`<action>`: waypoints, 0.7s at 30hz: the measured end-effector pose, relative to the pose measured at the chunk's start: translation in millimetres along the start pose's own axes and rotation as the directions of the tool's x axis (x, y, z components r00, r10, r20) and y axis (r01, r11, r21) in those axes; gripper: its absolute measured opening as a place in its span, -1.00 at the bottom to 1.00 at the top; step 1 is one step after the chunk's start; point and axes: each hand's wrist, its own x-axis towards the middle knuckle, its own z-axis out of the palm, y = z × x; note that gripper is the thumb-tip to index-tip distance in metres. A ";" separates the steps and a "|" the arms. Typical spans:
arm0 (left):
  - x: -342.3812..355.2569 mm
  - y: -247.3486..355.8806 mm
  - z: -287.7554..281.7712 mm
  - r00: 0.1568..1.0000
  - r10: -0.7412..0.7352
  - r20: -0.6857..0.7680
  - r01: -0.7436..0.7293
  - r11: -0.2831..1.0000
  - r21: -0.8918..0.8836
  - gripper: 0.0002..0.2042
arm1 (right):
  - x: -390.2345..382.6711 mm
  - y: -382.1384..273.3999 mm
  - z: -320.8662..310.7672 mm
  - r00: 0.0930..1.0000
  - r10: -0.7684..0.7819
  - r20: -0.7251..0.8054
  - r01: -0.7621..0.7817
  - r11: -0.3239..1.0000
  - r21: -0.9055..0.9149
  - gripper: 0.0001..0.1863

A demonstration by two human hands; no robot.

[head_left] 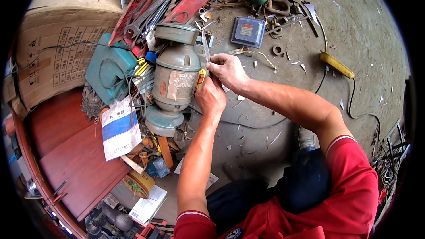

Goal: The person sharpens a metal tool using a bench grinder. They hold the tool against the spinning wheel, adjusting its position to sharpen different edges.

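1. A thin metal strip [206, 46] is held upright between both hands, just beside the grey bench grinder [175, 79] that stands on the concrete floor [354, 26].
2. The right hand [228, 68] is pinched narrowly on the strip's lower part; the left hand [210, 97] is closed just below it, and what it grips cannot be told.
3. The strip is judged light, stiff and springy, with edges likely sharp; it is best taken by its flat faces, low down.
4. The grinder is judged heavy and is best left standing.
5. A large cardboard box [57, 40] stands at the left; its contents are hidden.
6. A small blue-grey box [248, 31] lies closed beyond the hands.
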 end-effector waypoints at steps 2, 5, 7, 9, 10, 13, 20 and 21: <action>2.0 0.3 -1.2 0.999 -0.035 0.034 0.035 0.999 -0.014 -0.67 | 1.0 -0.9 1.0 1.000 -0.006 -0.013 0.006 1.000 0.004 -0.66; 5.1 -3.0 -0.3 0.998 -0.047 0.042 0.047 0.999 -0.017 -0.67 | 2.5 -3.7 3.2 1.000 -0.017 -0.020 0.017 1.000 -0.004 -0.65; 7.6 -5.2 2.1 0.998 -0.043 0.039 0.044 0.998 -0.032 -0.66 | 6.1 -1.6 2.9 0.999 -0.029 -0.026 0.029 0.999 -0.024 -0.64; 10.0 -5.9 3.5 0.997 -0.053 0.050 0.054 0.998 -0.032 -0.65 | 8.9 0.3 3.2 0.998 -0.047 -0.044 0.046 0.998 -0.030 -0.61; 11.1 -5.6 3.8 0.996 -0.064 0.063 0.066 0.998 -0.024 -0.64 | 9.8 1.1 3.2 0.997 -0.056 -0.053 0.054 0.998 -0.034 -0.59; 13.4 -5.6 3.8 0.992 -0.088 0.086 0.090 0.996 -0.023 -0.62 | 10.1 -0.5 3.4 0.997 -0.045 -0.069 0.043 0.999 -0.029 -0.59; 18.9 0.4 2.4 0.992 -0.097 0.081 0.101 0.994 -0.042 -0.58 | 14.2 -1.5 2.9 0.994 -0.067 -0.083 0.062 0.996 -0.059 -0.61; 19.8 0.8 2.5 0.990 -0.108 0.086 0.112 0.993 -0.038 -0.58 | 14.9 -1.2 3.1 0.994 -0.068 -0.085 0.063 0.996 -0.055 -0.61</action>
